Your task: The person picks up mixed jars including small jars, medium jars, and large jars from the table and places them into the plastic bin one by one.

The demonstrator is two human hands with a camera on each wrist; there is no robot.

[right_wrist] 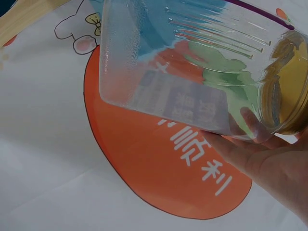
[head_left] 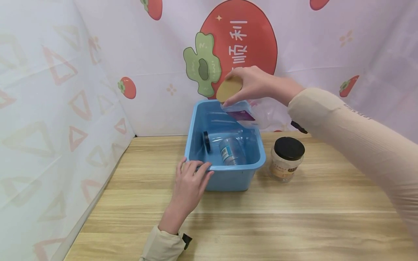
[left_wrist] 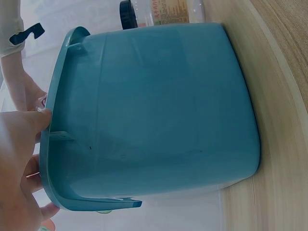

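The right hand (head_left: pixel 253 84) held a clear plastic jar (right_wrist: pixel 187 62) by its lidded end, the fingers wrapped around it near the golden lid (head_left: pixel 229 89). The jar was tipped onto its side, a purple label (head_left: pixel 242 116) on its wall, and was held up at the far right of a blue plastic bin (head_left: pixel 228 180); I cannot tell whether it touched the rim.

The left hand (head_left: pixel 191 183) gripped the bin's near left corner, its fingers bent over the rim. Inside the bin, a clear jar with a black lid (head_left: pixel 207 141) lay on its side, with a clear bottle (head_left: pixel 232 151) bearing a blue-and-white label in front of it.

A second black-lidded jar (head_left: pixel 287 159) stood upright on the wood-grain bench (head_left: pixel 137 210), just right of the bin. Behind hung a white cloth (head_left: pixel 156 116) printed with red fruit.
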